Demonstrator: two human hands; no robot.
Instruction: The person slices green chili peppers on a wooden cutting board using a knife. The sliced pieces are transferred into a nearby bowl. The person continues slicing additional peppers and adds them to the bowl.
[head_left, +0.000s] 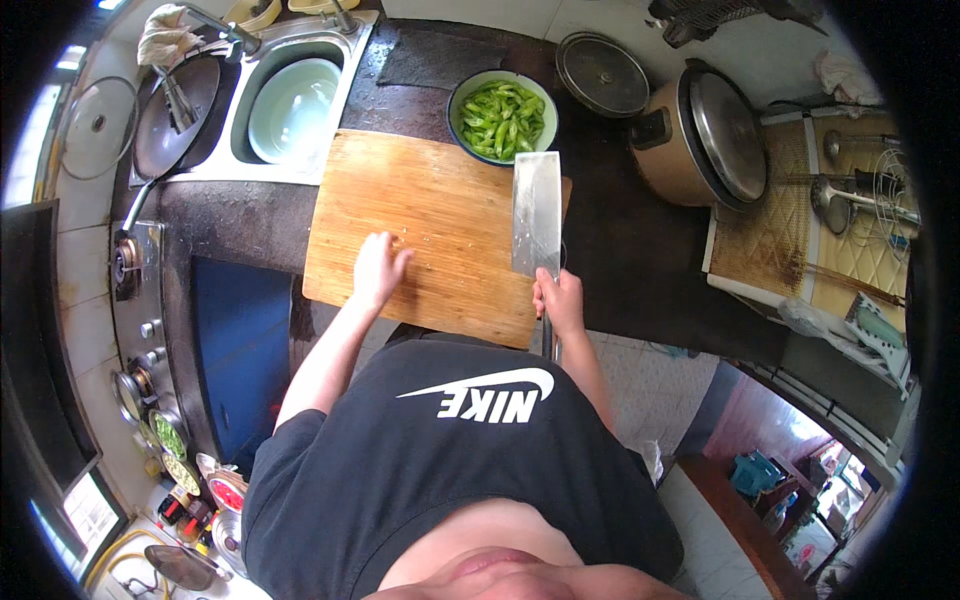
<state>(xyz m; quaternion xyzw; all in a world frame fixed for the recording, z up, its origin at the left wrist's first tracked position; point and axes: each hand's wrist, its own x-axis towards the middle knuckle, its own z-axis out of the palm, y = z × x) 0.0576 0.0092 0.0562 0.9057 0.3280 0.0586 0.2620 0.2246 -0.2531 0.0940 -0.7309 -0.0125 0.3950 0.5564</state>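
A wooden cutting board (435, 195) lies in front of me, with small pale crumbs scattered near its middle. My left hand (380, 271) is over the board's left part beside these bits, fingers slightly curled and holding nothing; whether it touches the wood is hard to tell. In my right hand (559, 298) is the handle of a cleaver. The cleaver's broad blade (537, 214) points away from me over the board's right edge. Beyond the board stands an enamel bowl (556, 135) of sliced green peppers (501, 116), just past the blade's tip.
At the back left, a sink (244, 112) holds a pale basin (281, 139); a wok (169, 142) leans beside it. A pot lid (604, 75) and a large lidded pot (671, 150) stand at the back right. Gas burners (126, 259) line the left.
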